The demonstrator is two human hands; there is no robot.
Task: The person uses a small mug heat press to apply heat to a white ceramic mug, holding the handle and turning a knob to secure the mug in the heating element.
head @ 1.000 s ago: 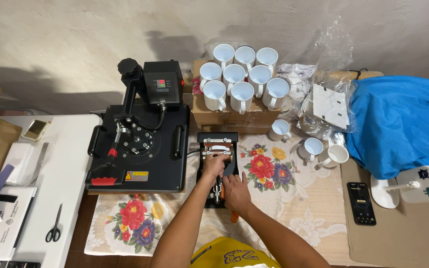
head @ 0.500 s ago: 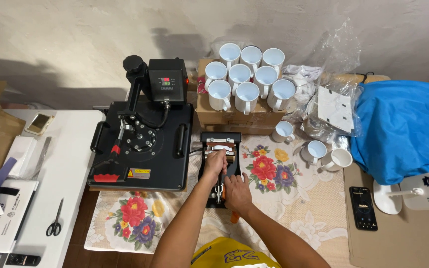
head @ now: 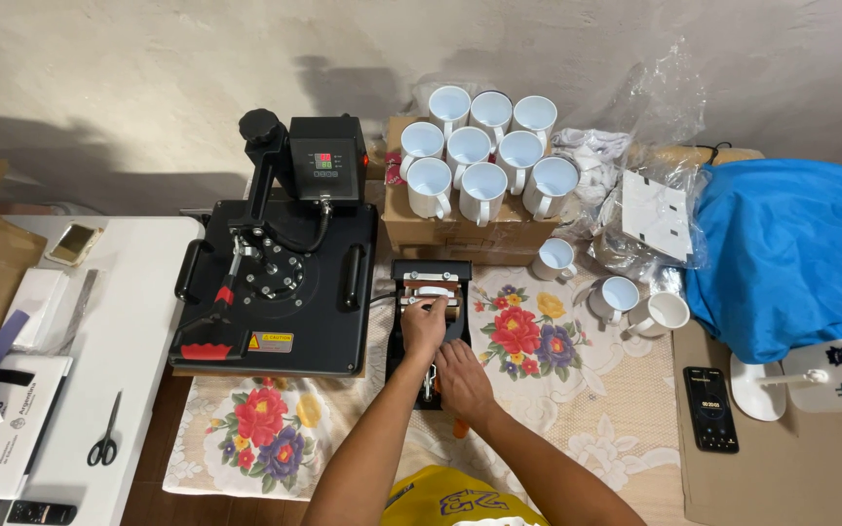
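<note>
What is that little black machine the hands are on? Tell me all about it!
The small press is a black metal frame lying flat on the flowered cloth, right of the big press. A white mug sits in its cradle. The left hand rests on the mug end; the right hand grips its near end, hiding the handle.

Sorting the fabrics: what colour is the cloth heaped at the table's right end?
Plain bright blue cloth, seen in the head view.
</note>
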